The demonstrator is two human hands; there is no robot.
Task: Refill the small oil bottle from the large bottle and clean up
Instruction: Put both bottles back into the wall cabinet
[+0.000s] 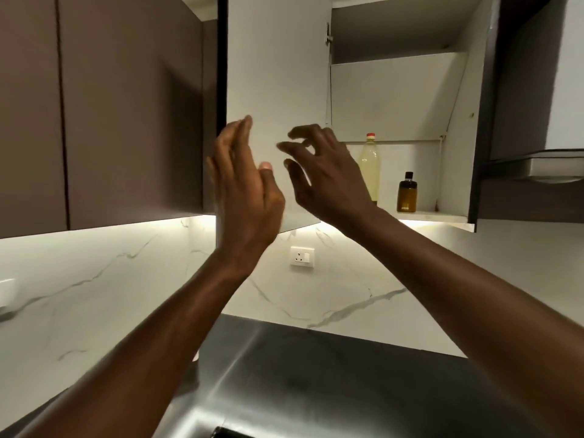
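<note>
A: Head view, go. Where are the bottles?

B: Both on the bottom shelf (436, 215) of the open wall cupboard. Large bottle (369, 165): tall, clear plastic, pale yellow oil, red cap, standing upright; its lower left part is hidden behind the right hand. Small bottle (407, 192): short, amber-brown glass, black cap, upright, to the right of the large one and apart from it.

A: Fill levels?

B: Large one looks yellow nearly up to the neck. Can't tell for the small one, glass too dark.

A: Hands?

B: Left hand (245, 184) is raised in front of the cupboard door (278, 74), fingers straight and together, thumb out, gripping nothing; contact with the door can't be told. Right hand (322, 175) is raised beside it, fingers spread and curled, empty, in front of the door's inner edge and the large bottle, not closed on either.

A: Door?

B: White inside face, swung open to the left, hinge (328, 34) visible near the top. Upper shelf looks bare.

A: Rest?

B: Brown cupboard fronts (94, 105) to the left, marble-look wall (94, 273) with a white socket (302, 257), steel worktop (316, 374) below, range hood (537, 169) at right edge.
</note>
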